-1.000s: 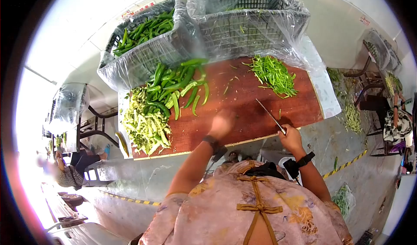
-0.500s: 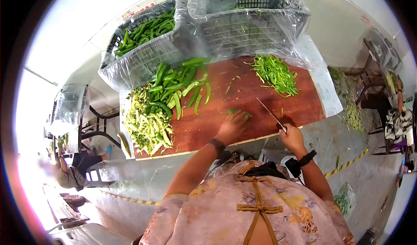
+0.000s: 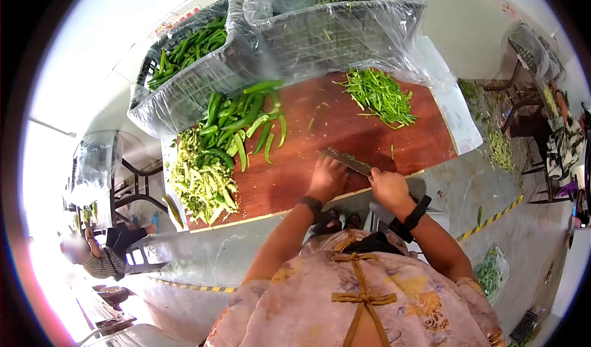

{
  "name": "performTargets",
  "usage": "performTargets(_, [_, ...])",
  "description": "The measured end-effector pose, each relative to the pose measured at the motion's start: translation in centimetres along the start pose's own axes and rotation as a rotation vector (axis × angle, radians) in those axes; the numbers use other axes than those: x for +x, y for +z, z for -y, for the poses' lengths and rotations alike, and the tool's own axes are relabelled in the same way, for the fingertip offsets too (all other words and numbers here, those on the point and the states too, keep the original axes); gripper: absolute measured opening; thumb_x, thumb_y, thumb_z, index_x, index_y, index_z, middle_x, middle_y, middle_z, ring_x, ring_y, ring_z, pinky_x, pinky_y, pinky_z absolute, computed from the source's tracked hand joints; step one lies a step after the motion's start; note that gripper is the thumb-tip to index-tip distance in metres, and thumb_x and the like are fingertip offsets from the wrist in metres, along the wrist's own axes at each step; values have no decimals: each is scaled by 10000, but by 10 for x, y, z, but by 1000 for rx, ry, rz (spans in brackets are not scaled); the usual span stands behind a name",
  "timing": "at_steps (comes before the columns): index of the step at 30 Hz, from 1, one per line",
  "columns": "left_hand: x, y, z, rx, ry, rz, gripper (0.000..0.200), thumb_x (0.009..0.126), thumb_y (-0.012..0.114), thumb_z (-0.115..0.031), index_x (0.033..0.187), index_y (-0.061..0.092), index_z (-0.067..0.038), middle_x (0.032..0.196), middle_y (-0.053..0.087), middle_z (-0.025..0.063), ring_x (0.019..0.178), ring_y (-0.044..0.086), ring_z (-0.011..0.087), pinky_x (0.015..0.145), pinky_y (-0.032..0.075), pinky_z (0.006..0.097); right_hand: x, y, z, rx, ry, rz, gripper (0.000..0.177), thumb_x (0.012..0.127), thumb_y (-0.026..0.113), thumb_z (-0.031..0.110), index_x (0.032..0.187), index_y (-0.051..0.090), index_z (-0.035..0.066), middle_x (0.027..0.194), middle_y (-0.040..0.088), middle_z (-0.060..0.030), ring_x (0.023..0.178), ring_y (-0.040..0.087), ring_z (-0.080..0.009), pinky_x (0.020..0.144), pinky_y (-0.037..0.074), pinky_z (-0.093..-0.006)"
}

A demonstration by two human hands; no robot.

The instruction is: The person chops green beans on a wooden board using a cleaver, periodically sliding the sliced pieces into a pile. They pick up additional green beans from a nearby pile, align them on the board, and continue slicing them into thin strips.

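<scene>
My right hand (image 3: pixel 389 189) is wrapped round the handle of a knife (image 3: pixel 348 161), whose blade points left with green bits on it. The blade lies beside the fingers of my left hand (image 3: pixel 327 178), which rests low on the reddish-brown board (image 3: pixel 295 190). Whatever the left fingers hold is hidden by hand and blade. Shredded green pepper (image 3: pixel 380 97) is heaped at the board's upper right. Whole and split green peppers (image 3: pixel 237 118) lie at the upper left, above a pile of pale pepper cores (image 3: pixel 200 184).
Behind the board stand a plastic-lined crate of green peppers (image 3: pixel 191 48) and a second lined crate (image 3: pixel 338 33). Seated people are at far left (image 3: pixel 106 256) and far right (image 3: pixel 563 144). A bag of greens (image 3: pixel 490 273) lies on the floor.
The knife has moved left and turned flatter, coming up against my left hand. The green piece visible at my left fingertips is now hidden. The view has shifted slightly.
</scene>
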State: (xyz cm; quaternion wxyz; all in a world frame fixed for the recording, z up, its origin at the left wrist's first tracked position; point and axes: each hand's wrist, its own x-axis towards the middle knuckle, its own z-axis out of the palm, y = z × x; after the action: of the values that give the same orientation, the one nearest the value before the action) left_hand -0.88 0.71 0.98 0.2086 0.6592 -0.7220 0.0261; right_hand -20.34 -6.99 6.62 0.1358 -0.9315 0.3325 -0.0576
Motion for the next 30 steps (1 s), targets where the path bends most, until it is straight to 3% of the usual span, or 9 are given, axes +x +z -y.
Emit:
performTargets(3, [3, -2, -2, -2, -18, -65, 338, 750, 603, -206, 1074, 609, -110, 1099, 546, 77, 1101, 465, 281, 974, 337, 486, 5, 0, 0, -13, -6, -10, 189, 858, 539, 230, 875, 529, 42, 634, 597, -174, 609, 605, -363, 551, 465, -480])
performTargets(6, [4, -1, -5, 73, -69, 40, 334, 760, 592, -211, 1082, 606, -125, 1096, 546, 68, 1095, 467, 278, 973, 335, 477, 2, -4, 5, -9, 31, 19, 184, 855, 541, 223, 873, 535, 40, 638, 599, -177, 606, 606, -363, 553, 470, -479])
performTargets(9, [6, -6, -4, -66, -40, -48, 326, 773, 584, -214, 1086, 603, -122, 1097, 546, 58, 1094, 469, 266, 974, 325, 476, 6, -10, 6, -22, 53, 61, 174, 852, 541, 211, 867, 547, 38, 642, 603, -181, 612, 611, -362, 560, 477, -479])
performTargets(14, [5, -8, 1, -78, -37, -7, 319, 780, 582, -207, 1085, 602, -112, 1090, 551, 60, 1099, 472, 249, 974, 317, 474, 15, 2, 5, -56, 80, 86, 158, 846, 539, 192, 856, 569, 37, 634, 604, -185, 612, 613, -368, 568, 486, -480])
performTargets(22, [3, -4, 5, -176, -17, -76, 328, 767, 602, -186, 1080, 596, -87, 1065, 569, 65, 1064, 502, 250, 968, 322, 472, 54, 27, 8, -33, 98, -46, 208, 846, 540, 208, 955, 624, 53, 653, 614, -170, 622, 613, -358, 569, 485, -483])
performTargets(25, [5, -9, 5, -200, -24, -111, 309, 760, 607, -177, 1057, 604, -93, 1045, 572, 54, 1054, 507, 240, 957, 329, 466, 35, 19, 14, -80, 147, -21, 199, 843, 549, 203, 961, 632, 66, 661, 617, -168, 624, 610, -359, 575, 483, -478])
performTargets(27, [4, -10, 3, -190, -57, -34, 308, 757, 607, -175, 1057, 603, -108, 1033, 573, 44, 1051, 506, 227, 940, 338, 458, 16, 18, 19, -80, 183, -12, 197, 833, 565, 189, 968, 633, 63, 654, 613, -174, 623, 609, -359, 581, 484, -467])
performTargets(30, [4, -9, 7, -167, -9, -40, 313, 756, 604, -170, 1066, 598, -128, 1035, 571, 35, 1054, 503, 218, 928, 344, 451, 3, -6, 30, -50, 122, 18, 200, 819, 569, 172, 968, 627, 51, 643, 607, -181, 619, 611, -358, 572, 485, -460])
